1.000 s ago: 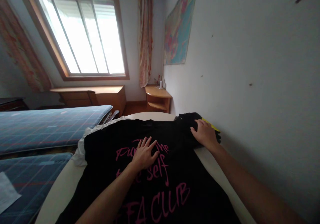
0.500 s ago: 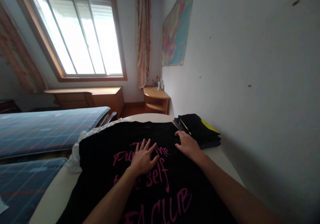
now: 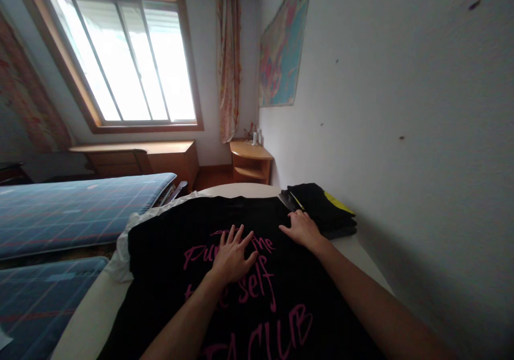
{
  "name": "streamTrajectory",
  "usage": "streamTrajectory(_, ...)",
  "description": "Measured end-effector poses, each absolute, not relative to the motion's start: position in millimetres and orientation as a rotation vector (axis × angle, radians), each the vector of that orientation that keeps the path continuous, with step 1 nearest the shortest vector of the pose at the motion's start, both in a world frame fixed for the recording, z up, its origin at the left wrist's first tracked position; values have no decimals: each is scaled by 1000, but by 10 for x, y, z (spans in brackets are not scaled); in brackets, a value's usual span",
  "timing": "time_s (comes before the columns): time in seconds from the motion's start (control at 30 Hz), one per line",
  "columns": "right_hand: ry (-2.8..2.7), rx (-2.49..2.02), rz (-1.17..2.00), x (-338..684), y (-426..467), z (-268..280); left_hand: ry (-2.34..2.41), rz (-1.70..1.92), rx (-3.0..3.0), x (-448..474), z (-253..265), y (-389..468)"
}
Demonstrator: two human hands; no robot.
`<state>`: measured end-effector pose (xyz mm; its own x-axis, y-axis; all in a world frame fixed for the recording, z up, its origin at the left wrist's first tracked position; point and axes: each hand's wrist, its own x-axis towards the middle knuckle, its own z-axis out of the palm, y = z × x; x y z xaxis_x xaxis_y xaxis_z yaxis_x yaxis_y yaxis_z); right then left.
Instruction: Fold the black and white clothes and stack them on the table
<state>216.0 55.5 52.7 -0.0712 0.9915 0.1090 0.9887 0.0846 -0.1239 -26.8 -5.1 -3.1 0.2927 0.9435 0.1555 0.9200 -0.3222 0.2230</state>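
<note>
Black cotton T-shirt with pink lettering (image 3: 241, 274) lies spread on white round counter (image 3: 92, 317). My left hand (image 3: 233, 255) flat, fingers apart, on print; right hand (image 3: 303, 229) open at shirt edge beside folded black clothes pile (image 3: 325, 207). I judge: press evenly, smooth outward, no bunching.

One black T-shirt (image 3: 241, 274) spread out, one folded clothes pile (image 3: 321, 207), two hands.

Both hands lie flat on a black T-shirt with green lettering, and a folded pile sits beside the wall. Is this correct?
Not quite: the head view shows pink lettering, not green. Left hand and right hand do lie flat on the black T-shirt, with the folded pile beside the wall.
</note>
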Motion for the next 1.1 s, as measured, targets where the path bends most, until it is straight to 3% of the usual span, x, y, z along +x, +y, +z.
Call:
streamTrajectory(0.3,-2002,-2062,165,2076,768,658,1772,432,2443,-265,-35,-54)
streamTrajectory(0.67,-2028,-1607,505,1997,722,576,1768,464,2445,-269,-26,-62)
streamTrajectory(0.83,-2423,-1581,403,2213,318,286,1772,465,2440,-260,-24,-59)
streamTrajectory(1.1,-2327,-1469,111,2155,29,83,1784,465,2437,-255,-54,-46)
